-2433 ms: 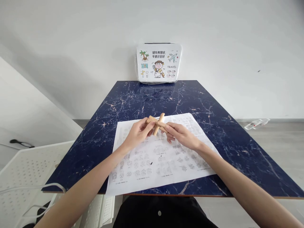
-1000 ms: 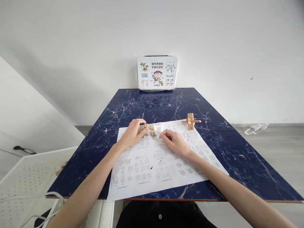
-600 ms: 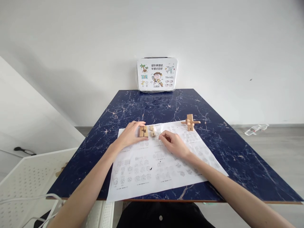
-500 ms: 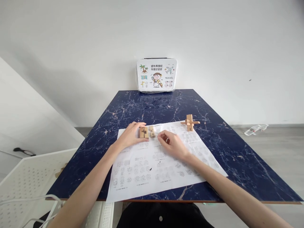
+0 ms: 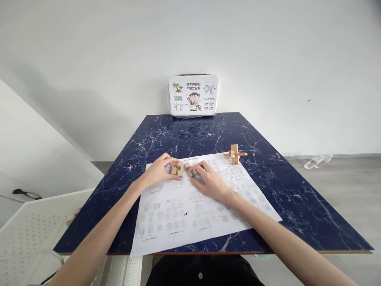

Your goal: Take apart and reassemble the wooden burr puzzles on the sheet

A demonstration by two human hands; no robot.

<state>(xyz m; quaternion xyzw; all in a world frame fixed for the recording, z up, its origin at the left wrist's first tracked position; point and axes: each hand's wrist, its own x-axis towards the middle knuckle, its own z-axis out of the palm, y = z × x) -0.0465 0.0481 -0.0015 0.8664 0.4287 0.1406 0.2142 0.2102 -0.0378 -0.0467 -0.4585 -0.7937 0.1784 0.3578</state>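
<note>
Notched wooden puzzle blocks (image 5: pixel 177 169), pressed side by side, sit between the thumb and fingers of my left hand (image 5: pixel 158 171) at the sheet's far edge. Just right of them, my right hand (image 5: pixel 212 182) has its thumb and fingers on a smaller notched wooden puzzle piece (image 5: pixel 188 167), which leans at an angle and is partly covered by the fingers. Beneath both hands lies a white instruction sheet (image 5: pixel 166 200) printed with small diagrams. A cross of interlocked wooden pieces (image 5: pixel 235 155) rests at the sheet's upper right corner.
The blue marbled table (image 5: pixel 190 135) reaches back to the wall. A white cartoon-printed case (image 5: pixel 193 95) stands upright at its far end. To the left is a white perforated surface (image 5: pixel 32 222); a clear plastic bottle (image 5: pixel 317 161) lies on the floor at right.
My right hand has moved onto the numbered puzzle piece and closed on it, tilting it. The blocks in my left hand have turned slightly. The whole view has shifted a little.
</note>
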